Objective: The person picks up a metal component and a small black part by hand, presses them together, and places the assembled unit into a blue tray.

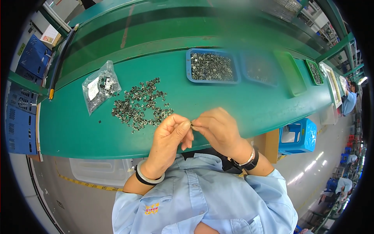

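Note:
My left hand (171, 136) and my right hand (219, 130) meet at the near edge of the green table, fingertips pinched together. Between them is a small dark metal part (191, 125), mostly hidden by the fingers. Just beyond my left hand lies a loose pile of small shiny metal parts (134, 107). A clear plastic bag (102, 85) with a white label and more such parts rests left of the pile. Farther off stands a blue tray (213, 82) full of small metal nut-like pieces.
Right of the blue tray are a second blue tray (260, 80), blurred, a green tray (292, 76) and a small green bin (314, 72) of small parts. A blue stool (298, 136) stands beyond the table's near edge, beside a cardboard box (269, 146). A clear lidded box (99, 171) sits below the table.

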The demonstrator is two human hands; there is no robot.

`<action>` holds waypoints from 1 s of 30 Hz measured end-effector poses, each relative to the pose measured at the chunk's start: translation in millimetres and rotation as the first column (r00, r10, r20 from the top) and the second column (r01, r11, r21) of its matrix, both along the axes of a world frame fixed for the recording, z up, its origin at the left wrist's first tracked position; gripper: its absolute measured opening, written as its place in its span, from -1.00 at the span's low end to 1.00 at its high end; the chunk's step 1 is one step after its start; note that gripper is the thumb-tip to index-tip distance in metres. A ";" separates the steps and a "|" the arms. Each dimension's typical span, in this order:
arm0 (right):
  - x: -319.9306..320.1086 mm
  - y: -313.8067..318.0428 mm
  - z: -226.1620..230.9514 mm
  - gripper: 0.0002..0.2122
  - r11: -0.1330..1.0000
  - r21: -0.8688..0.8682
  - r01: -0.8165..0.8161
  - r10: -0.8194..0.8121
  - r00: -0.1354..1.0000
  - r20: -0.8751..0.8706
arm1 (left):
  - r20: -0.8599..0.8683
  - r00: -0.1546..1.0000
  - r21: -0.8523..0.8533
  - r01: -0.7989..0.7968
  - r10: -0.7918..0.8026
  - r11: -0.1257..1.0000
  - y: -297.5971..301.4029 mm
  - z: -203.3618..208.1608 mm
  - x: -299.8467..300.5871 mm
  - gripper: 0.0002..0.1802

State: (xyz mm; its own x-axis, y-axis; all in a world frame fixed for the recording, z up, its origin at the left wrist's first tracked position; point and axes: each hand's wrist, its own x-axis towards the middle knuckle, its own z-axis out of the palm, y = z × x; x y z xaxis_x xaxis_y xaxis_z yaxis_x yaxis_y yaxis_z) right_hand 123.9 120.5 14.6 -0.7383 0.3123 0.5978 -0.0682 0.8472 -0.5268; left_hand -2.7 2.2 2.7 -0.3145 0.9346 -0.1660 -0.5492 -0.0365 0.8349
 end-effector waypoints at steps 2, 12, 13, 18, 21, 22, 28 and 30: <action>-1.0 -1.8 -4.4 -0.82 0.993 -0.121 -0.010 0.002 0.998 -0.070 | 0.099 0.995 0.027 0.001 -0.004 1.000 -0.7 4.3 0.3 -0.85; -3.0 -11.0 -9.8 -0.84 0.912 -0.395 -0.112 0.044 0.983 -0.177 | 0.477 0.867 0.165 0.076 -0.147 0.983 -1.2 -3.9 3.4 -0.85; -3.0 -11.3 -10.7 -0.85 0.916 -0.386 -0.105 0.038 0.983 -0.177 | 0.464 0.874 0.162 0.076 -0.144 0.984 -1.1 -4.1 3.3 -0.85; -3.9 -12.3 -14.6 -0.85 0.935 -0.344 -0.084 0.019 0.982 -0.187 | 0.352 0.931 0.125 0.056 -0.097 0.991 -1.4 -6.3 3.6 -0.85; -4.4 -13.0 -15.6 -0.86 0.937 -0.342 -0.074 0.009 0.982 -0.188 | 0.303 0.950 0.101 0.046 -0.075 0.994 -1.3 -3.4 3.8 -0.84; -4.5 -13.3 -15.7 -0.86 0.934 -0.352 -0.068 0.002 0.983 -0.183 | 0.278 0.958 0.090 0.041 -0.064 0.995 -1.2 -2.5 3.7 -0.84; -9.6 17.4 -1.2 -0.90 0.987 -0.151 0.047 -0.069 0.987 -0.142 | 0.262 0.964 0.048 -0.052 0.037 0.997 -5.2 1.9 -8.9 -0.81; -13.1 52.0 10.3 -0.92 0.985 -0.063 0.162 -0.169 0.977 -0.127 | 0.242 0.965 0.048 -0.116 0.101 0.992 -10.8 1.4 -20.3 -0.80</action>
